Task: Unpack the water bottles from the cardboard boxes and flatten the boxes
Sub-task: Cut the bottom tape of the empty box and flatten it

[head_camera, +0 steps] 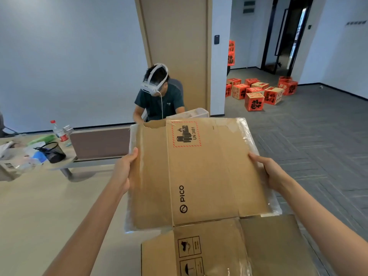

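A flattened brown cardboard box (207,176), printed with PICO and a red battery label, is held up in front of me with clear tape hanging off its edges. My left hand (124,172) grips its left edge, thumb on top. My right hand (267,172) grips its right edge the same way. Below it lies another flattened cardboard box (258,250) with handling symbols, at the bottom of the view. A water bottle (58,131) with a red cap stands on the far table at the left.
A person wearing a white headset (159,96) sits behind the held box, in front of a wooden door. The pale table (39,206) stretches left, with a black mesh cup (53,151) and clutter. Several red and brown boxes (258,92) sit on the grey floor at back right.
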